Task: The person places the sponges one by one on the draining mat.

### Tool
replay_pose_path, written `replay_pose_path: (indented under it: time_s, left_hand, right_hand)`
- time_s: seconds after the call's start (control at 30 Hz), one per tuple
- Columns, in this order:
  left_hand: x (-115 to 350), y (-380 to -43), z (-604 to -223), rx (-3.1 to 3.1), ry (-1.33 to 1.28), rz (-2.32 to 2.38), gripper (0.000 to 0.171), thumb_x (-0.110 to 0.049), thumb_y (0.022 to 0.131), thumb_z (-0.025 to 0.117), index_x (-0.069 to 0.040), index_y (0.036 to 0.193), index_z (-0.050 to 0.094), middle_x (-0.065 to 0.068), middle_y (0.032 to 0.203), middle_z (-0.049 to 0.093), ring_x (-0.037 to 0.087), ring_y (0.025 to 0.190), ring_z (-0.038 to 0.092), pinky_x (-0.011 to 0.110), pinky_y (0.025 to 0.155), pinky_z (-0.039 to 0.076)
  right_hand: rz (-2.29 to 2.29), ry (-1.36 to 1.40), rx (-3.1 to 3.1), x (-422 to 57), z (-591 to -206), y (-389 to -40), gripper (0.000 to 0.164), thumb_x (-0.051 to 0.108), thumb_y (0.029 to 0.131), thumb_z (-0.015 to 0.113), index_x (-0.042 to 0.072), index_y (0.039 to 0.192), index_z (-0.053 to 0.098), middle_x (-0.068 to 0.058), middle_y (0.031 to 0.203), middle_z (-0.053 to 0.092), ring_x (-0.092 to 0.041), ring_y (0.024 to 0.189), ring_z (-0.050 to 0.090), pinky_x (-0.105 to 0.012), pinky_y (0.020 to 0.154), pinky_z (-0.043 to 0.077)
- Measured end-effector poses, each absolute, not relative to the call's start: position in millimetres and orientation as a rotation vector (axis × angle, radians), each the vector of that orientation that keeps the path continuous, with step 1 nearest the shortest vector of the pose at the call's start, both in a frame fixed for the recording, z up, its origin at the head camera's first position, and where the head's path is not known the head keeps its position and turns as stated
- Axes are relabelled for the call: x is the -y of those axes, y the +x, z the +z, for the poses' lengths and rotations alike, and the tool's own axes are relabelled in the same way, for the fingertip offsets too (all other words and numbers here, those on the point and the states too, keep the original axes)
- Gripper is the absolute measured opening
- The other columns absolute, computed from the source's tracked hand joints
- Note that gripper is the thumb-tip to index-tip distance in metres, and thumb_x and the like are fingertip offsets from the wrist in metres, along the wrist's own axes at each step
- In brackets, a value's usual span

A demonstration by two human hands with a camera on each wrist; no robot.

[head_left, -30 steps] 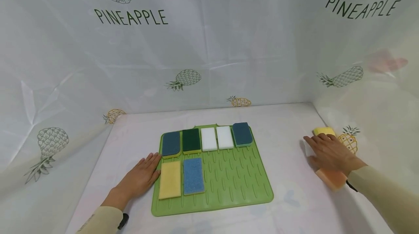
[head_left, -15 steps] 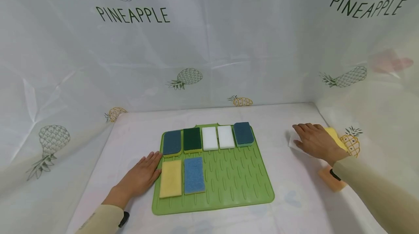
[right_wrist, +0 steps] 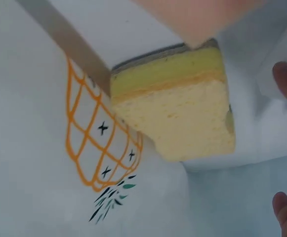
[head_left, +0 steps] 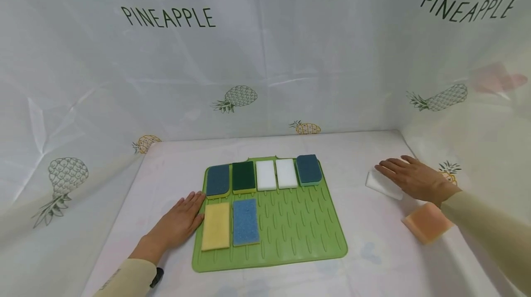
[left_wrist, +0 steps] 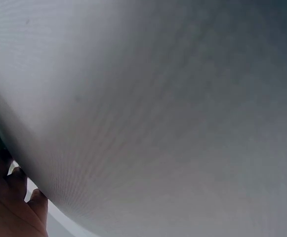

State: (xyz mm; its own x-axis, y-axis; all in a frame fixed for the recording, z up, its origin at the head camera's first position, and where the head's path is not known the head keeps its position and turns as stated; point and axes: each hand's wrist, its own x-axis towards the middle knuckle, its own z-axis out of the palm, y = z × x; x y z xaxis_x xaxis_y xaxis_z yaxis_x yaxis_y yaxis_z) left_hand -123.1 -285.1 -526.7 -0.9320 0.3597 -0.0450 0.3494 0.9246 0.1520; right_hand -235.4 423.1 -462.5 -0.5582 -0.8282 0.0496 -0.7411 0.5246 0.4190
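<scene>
My left hand [head_left: 178, 221] rests flat with straight fingers at the left edge of a green ridged mat [head_left: 298, 232]. Its fingers [left_wrist: 15, 197] show only at the lower left corner of the left wrist view. Over on the right, my right hand [head_left: 416, 179] reaches out with extended fingers just behind a white sponge [head_left: 383, 185]. The right wrist view has a yellow sponge [right_wrist: 175, 118] with a grey scouring side, apart from the spread thumb and finger at the right edge; the hand hides it in the head view. An orange sponge [head_left: 428, 223] lies nearer, beside the right wrist.
Along the mat's back edge stand a blue-grey-topped sponge [head_left: 217, 180], a dark green one [head_left: 243, 176], two white ones [head_left: 266, 175] and a dark teal one [head_left: 309, 169]. In front lie a yellow sponge [head_left: 215, 226] and a blue one [head_left: 246, 222]. A pineapple-print sheet [head_left: 332, 57] hangs behind.
The right hand first went left, shifting the white sponge left, then drew back to the right, uncovering it and the orange sponge. The left hand has stayed in place.
</scene>
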Motion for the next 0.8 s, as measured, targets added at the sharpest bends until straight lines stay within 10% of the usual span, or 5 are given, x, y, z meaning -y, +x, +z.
replay_pose_path:
  time_s: [0.37,0.47,0.8]
  left_hand:
    - [284,-122,-525,-3.000,0.533,0.224,0.064,-0.034,0.112,0.051,-0.001,0.164,0.034,0.018,0.168,0.038,0.041,0.157,0.033,0.061,0.126,0.032]
    - [284,-123,-525,-2.998,0.528,0.224,0.064,-0.034,0.112,0.051,-0.002,0.164,0.034,0.017,0.169,0.037,0.040,0.157,0.033,0.061,0.127,0.032]
    - [283,-122,-523,-2.998,0.528,0.218,0.064,-0.034,0.112,0.051,0.000,0.164,0.034,0.018,0.168,0.038,0.041,0.157,0.034,0.061,0.126,0.033]
  right_hand:
    - [-0.696,1.384,2.475,-416,-472,-240,0.118,-0.011,0.066,0.089,0.019,0.163,0.031,-0.008,0.155,0.056,-0.036,0.139,0.057,-0.064,0.112,0.048]
    - [-0.716,1.416,2.466,-416,-475,-242,0.122,-0.011,0.064,0.091,0.018,0.165,0.028,-0.003,0.175,0.028,-0.035,0.143,0.054,-0.063,0.114,0.047]
    - [-0.712,1.239,2.679,-409,-471,-242,0.090,0.017,0.074,0.093,-0.002,0.149,0.045,-0.021,0.151,0.056,-0.042,0.137,0.055,-0.064,0.114,0.045]
